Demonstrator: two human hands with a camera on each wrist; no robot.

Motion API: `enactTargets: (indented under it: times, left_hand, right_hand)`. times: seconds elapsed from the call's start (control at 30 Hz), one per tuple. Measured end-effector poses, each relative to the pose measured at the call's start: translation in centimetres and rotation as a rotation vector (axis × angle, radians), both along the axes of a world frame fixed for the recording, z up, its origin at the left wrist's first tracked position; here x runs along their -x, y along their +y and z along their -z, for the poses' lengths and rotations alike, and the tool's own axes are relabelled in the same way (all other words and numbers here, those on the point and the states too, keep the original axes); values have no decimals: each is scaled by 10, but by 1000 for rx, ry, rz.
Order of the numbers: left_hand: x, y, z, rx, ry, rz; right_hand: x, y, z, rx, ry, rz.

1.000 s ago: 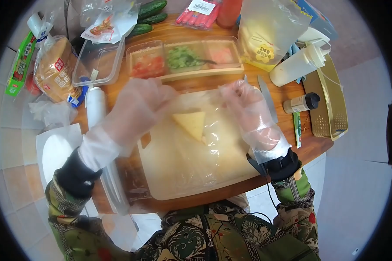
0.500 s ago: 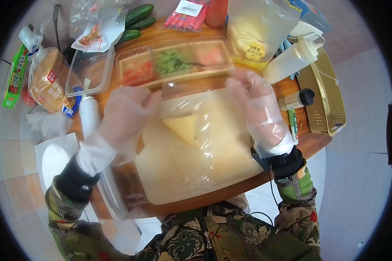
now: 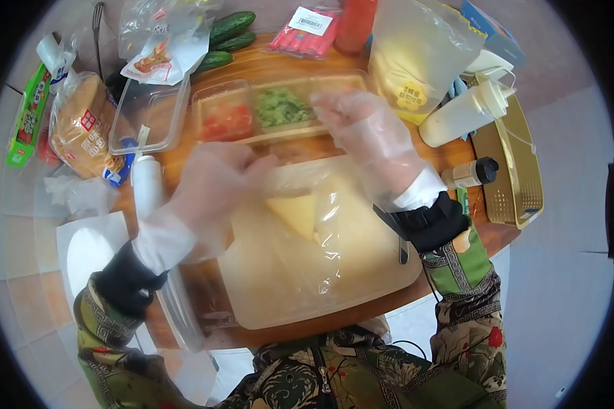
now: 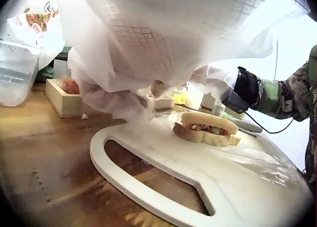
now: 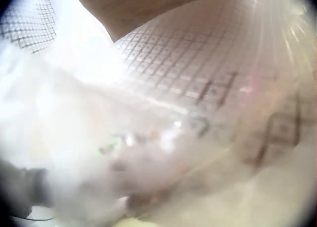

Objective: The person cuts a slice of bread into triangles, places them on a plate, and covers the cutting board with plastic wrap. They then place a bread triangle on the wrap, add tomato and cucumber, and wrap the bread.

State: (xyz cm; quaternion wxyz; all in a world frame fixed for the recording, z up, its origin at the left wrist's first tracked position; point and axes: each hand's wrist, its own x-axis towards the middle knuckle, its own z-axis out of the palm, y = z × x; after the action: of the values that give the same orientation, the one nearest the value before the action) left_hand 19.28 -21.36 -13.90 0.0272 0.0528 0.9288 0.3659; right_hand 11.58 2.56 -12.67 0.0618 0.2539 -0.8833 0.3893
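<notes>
A folded, filled bread piece [image 3: 297, 211] rests with clear plastic film [image 3: 331, 262] on the pale cutting board [image 3: 273, 293]. Red and pale filling shows at the open side of the bread [image 4: 205, 134] in the left wrist view. My left hand [image 3: 215, 180], in a clear glove, pinches the film with curled fingers above the board's upper left. My gloved right hand [image 3: 372, 140] pinches film beyond the board's far edge, its fingertips in front of the divided tray [image 3: 290, 133]. The right wrist view is blurred, with the fingertips hard to make out.
Behind the board the tray holds red and green chopped food. A clear container [image 3: 150, 116], bagged bread [image 3: 85, 126] and white roll [image 3: 147, 184] are at left; a squeeze bottle [image 3: 460, 112], seasoning jar [image 3: 471, 172] and gold basket [image 3: 515, 163] at right.
My right hand has moved left and away from my body, over the tray's right part. My left hand stays near the board's upper left. The head view has shifted slightly.
</notes>
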Motion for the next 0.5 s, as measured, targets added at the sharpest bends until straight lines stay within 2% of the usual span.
enactTargets:
  times: [0.07,0.17,0.23,0.33,0.37,0.43,0.47,0.5]
  left_hand:
    - [5,-1,4,-61,-45,-19]
    - [9,2,6,-3,-65,-7]
    - [12,4,5,-45,-111,-21]
    - [15,5,11,-38,-98,-49]
    - [16,4,11,-42,-97,-50]
    - [15,3,9,-25,-147,-68]
    - [14,3,10,-28,-148,-68]
    - [12,3,11,-20,-132,-73]
  right_hand:
    - [6,3,1,36,71,-55]
    - [8,8,-6,6,124,-84]
    - [4,8,-8,-33,216,21]
    - [6,11,0,25,347,6]
    - [3,12,0,21,348,4]
    - [-7,11,-4,80,194,55]
    - [-9,11,-3,78,193,55]
    - [-9,13,-1,-40,280,33]
